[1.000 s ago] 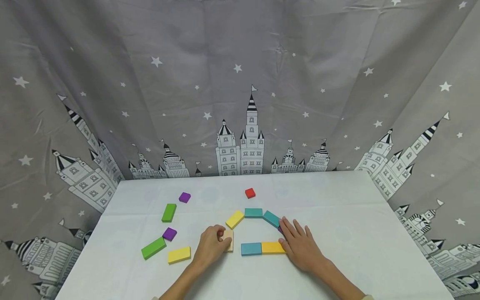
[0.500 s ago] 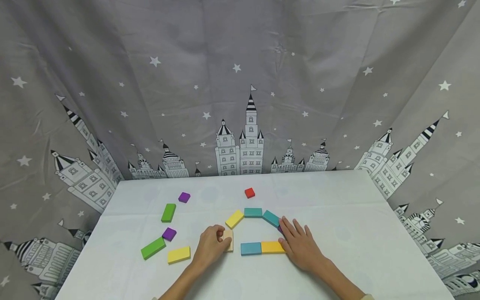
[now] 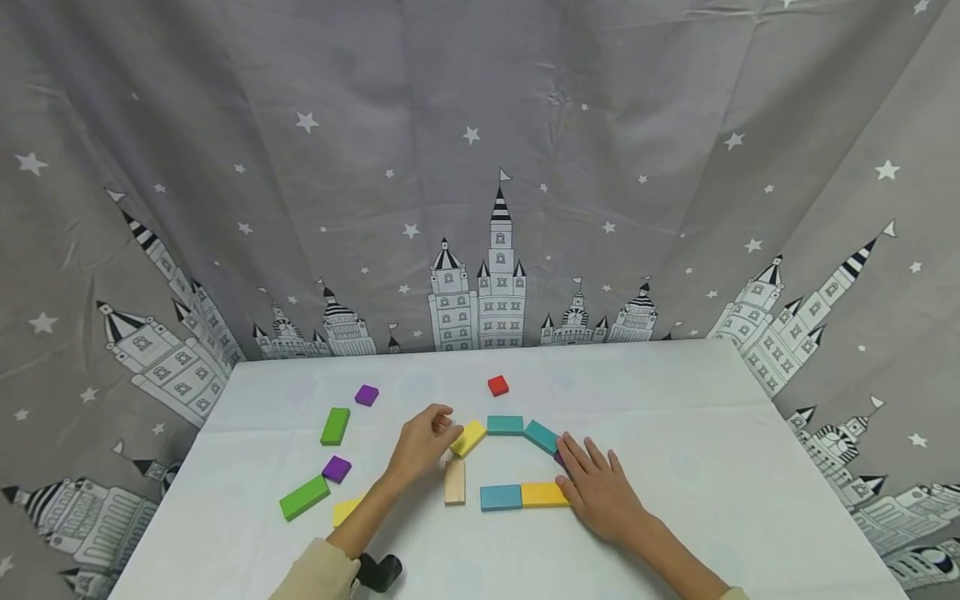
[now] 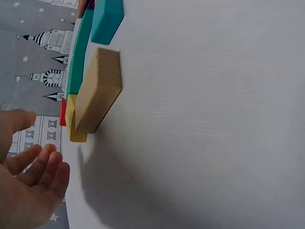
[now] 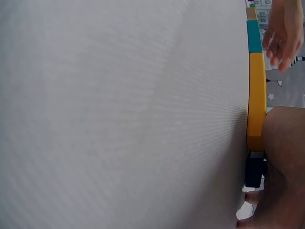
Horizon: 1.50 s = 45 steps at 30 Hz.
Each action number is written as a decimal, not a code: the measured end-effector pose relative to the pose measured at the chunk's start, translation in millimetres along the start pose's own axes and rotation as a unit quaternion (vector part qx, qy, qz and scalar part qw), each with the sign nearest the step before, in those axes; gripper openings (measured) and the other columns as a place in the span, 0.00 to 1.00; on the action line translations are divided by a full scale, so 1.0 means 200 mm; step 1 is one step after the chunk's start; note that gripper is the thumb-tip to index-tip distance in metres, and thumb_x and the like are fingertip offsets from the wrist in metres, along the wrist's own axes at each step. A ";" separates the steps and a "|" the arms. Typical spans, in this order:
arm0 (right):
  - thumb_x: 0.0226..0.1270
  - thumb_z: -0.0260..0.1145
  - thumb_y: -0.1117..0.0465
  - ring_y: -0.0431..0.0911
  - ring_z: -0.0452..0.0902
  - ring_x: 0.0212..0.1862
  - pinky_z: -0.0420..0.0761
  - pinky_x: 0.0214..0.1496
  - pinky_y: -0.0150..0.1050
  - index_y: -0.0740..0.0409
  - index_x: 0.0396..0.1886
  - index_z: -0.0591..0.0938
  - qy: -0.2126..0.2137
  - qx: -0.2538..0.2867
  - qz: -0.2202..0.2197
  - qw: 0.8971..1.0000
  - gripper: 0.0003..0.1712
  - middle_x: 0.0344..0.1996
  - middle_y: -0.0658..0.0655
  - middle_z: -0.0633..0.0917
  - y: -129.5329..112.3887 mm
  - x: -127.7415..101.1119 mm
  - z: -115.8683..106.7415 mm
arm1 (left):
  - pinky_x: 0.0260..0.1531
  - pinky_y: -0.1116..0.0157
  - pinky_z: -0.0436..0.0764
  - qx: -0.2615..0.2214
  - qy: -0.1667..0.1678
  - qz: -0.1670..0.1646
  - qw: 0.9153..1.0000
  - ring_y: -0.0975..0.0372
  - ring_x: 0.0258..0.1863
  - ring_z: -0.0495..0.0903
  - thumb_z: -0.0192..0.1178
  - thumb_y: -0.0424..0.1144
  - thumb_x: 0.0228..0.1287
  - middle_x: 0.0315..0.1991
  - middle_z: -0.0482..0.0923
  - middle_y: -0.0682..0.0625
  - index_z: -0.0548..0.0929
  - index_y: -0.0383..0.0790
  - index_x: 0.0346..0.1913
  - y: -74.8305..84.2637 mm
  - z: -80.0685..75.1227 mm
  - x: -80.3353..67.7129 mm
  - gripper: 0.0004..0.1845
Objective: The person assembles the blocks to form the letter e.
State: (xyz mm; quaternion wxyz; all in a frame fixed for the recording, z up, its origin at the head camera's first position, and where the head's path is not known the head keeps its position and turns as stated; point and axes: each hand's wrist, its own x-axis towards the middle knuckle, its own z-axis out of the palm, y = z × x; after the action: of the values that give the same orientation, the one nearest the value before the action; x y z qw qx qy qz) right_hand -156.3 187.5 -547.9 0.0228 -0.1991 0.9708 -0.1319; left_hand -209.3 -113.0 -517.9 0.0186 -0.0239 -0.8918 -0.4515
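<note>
My left hand is raised over the table beside the tilted yellow block, fingers loosely bent around nothing. The left wrist view shows a gap between that hand and the plain wooden block. This wooden block lies lengthwise just below the yellow one. My right hand lies with fingers spread at the right end of a ring of blocks. Its thumb touches the orange block, and its index finger partly covers a purple block. A blue block abuts the orange one; two teal blocks form the top.
Loose to the left lie green blocks, purple blocks and a yellow block partly behind the left forearm. A red block sits behind the ring. A grey castle-print curtain hangs at the table's back edge.
My left hand has let go of the wooden block and moved up and away toward the tilted yellow block, leaving the wooden block in place. The right hand has stayed still.
</note>
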 end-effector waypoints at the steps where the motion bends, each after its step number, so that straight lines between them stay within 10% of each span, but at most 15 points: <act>1: 0.80 0.48 0.46 0.62 0.51 0.75 0.51 0.70 0.69 0.57 0.79 0.59 0.000 0.001 0.000 1.000 0.35 0.77 0.56 0.58 0.00 0.00 0.00 | 0.43 0.59 0.81 -0.009 -0.007 -0.002 1.000 0.57 0.41 0.80 0.67 0.38 0.65 0.40 0.81 0.48 0.80 0.31 0.55 0.01 0.01 0.03 0.19; 17: 0.80 0.47 0.45 0.62 0.53 0.75 0.52 0.69 0.68 0.56 0.79 0.59 0.006 0.012 -0.002 1.000 0.35 0.77 0.56 0.59 0.02 0.00 0.00 | 0.58 0.53 0.75 -0.018 -0.053 -0.002 0.998 0.48 0.59 0.75 0.68 0.38 0.64 0.60 0.76 0.39 0.74 0.35 0.64 0.04 0.22 0.37 0.27; 45: 0.80 0.46 0.43 0.61 0.52 0.75 0.52 0.70 0.68 0.55 0.79 0.58 0.006 0.002 -0.004 1.000 0.35 0.77 0.54 0.58 0.03 0.00 0.02 | 0.52 0.56 0.78 0.054 -0.048 0.013 0.997 0.53 0.48 0.76 0.66 0.34 0.65 0.48 0.78 0.43 0.80 0.34 0.58 0.09 0.28 0.44 0.19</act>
State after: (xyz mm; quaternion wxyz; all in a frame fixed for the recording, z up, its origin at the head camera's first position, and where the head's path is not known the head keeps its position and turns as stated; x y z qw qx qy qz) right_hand -158.6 191.2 -554.1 0.0172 -0.2018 0.9699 -0.1353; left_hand -296.3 -54.8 -532.4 -0.0172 -0.0558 -0.9143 -0.4008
